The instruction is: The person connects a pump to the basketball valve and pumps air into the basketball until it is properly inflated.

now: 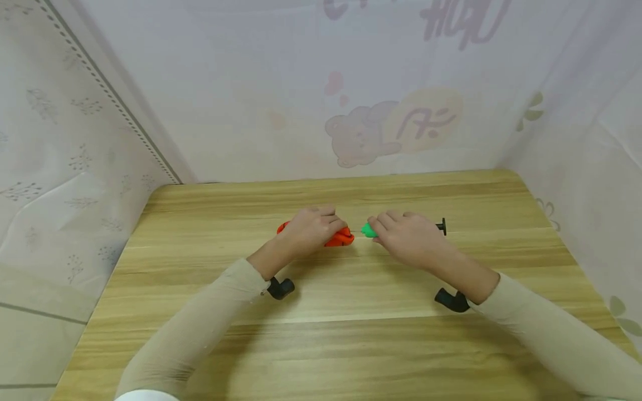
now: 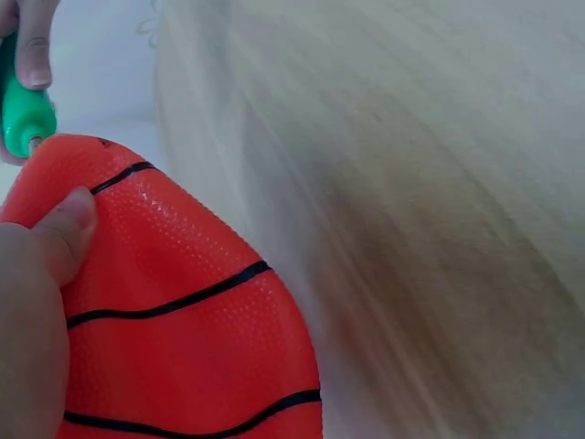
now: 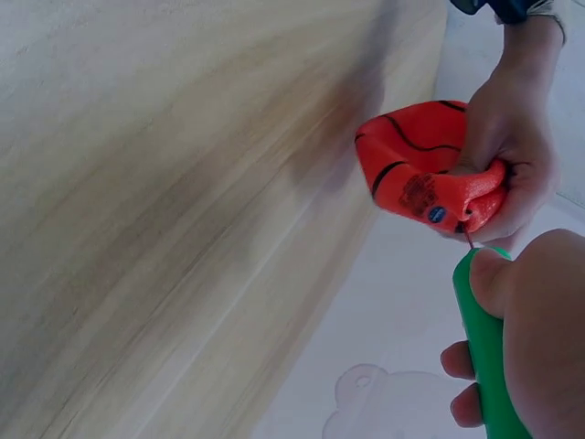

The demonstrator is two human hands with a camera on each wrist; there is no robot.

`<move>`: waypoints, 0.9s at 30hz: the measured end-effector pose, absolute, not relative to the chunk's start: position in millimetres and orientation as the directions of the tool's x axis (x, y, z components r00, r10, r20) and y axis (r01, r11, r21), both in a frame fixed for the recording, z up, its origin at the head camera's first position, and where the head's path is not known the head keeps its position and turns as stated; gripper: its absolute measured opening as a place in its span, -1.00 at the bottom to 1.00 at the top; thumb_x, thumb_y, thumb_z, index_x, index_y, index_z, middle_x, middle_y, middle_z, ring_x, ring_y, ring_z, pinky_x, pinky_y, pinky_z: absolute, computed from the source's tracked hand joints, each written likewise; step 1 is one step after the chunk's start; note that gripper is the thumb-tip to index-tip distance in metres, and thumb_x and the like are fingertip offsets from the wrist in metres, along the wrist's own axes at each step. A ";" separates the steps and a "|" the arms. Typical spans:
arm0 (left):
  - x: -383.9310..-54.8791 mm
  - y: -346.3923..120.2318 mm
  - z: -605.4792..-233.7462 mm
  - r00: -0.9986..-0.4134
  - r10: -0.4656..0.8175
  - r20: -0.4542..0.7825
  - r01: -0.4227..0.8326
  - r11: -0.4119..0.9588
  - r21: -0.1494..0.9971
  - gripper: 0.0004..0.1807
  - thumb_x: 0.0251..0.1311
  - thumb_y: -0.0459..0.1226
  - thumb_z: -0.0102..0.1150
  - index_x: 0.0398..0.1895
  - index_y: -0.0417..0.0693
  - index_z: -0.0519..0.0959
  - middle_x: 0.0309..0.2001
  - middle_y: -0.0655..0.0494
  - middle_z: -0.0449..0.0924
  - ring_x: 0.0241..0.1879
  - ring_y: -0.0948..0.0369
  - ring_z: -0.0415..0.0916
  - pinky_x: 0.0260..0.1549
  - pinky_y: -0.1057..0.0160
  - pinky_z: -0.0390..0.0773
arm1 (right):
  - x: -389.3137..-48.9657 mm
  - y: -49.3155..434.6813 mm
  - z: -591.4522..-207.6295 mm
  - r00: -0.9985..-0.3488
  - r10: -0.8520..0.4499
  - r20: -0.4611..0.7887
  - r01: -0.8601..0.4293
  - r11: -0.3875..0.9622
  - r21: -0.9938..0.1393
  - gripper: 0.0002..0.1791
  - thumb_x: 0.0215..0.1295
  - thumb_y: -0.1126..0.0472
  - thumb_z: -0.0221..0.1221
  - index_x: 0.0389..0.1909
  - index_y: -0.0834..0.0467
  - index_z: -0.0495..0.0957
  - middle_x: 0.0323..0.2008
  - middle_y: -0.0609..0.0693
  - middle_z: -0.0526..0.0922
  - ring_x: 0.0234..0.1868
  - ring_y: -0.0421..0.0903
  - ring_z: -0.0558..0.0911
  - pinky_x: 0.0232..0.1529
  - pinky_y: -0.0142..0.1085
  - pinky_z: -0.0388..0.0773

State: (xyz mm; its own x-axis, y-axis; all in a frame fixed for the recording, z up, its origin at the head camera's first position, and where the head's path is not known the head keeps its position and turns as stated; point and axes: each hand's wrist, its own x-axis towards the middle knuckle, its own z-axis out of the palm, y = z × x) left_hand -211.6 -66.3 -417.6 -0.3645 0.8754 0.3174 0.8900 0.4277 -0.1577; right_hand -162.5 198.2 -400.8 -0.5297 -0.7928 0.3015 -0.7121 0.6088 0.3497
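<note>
We cannot see the middle of the red ball point(image 1: 340, 240) from above, since the left hand point(image 1: 313, 229) covers it, and the left wrist view crops part of it. The right hand point(image 1: 410, 238) hides most of the green pump point(image 1: 369, 230) in the head view. We cannot tell how far the thin needle point(image 3: 470, 239) reaches into the ball. The dark print point(image 3: 419, 194) is too small for us to read. The far lettering point(image 1: 430, 15) and the near edge of the tabletop point(image 1: 351, 356) are cut off.
</note>
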 end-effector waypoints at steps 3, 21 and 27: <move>-210.9 -67.4 -420.4 -0.365 0.871 0.328 0.892 0.429 -0.145 -0.77 0.14 -0.48 0.35 -0.16 -0.07 0.70 -0.27 0.21 0.72 -0.33 0.25 0.48 -0.38 0.39 0.53 | -163.4 194.7 -403.8 -0.520 -0.795 0.312 -0.696 0.606 0.384 -0.51 0.32 -0.01 0.36 0.05 0.31 0.59 -0.22 0.10 0.67 -0.26 -0.03 0.71 -0.41 -0.31 0.64; -215.1 -77.2 -423.6 -0.377 0.748 0.547 0.905 0.423 0.046 -0.66 -0.01 -0.43 0.53 -0.16 -0.04 0.64 -0.21 0.17 0.72 -0.23 0.16 0.57 -0.23 0.22 0.64 | -157.2 197.2 -400.0 -0.380 -0.735 0.562 -0.689 0.630 0.358 -0.57 0.31 0.09 0.34 0.08 0.28 0.64 -0.31 0.10 0.67 -0.40 0.00 0.67 -0.58 -0.30 0.54; -215.8 -77.5 -425.6 -0.357 0.714 0.602 0.918 0.387 0.086 -0.69 0.07 -0.44 0.47 -0.14 -0.03 0.63 -0.24 0.13 0.69 -0.24 0.15 0.59 -0.21 0.19 0.65 | -158.4 194.9 -394.9 -0.314 -0.735 0.601 -0.663 0.623 0.415 -0.59 0.62 0.06 -0.05 0.05 0.25 0.66 -0.34 0.09 0.70 -0.45 0.01 0.67 -0.58 -0.27 0.56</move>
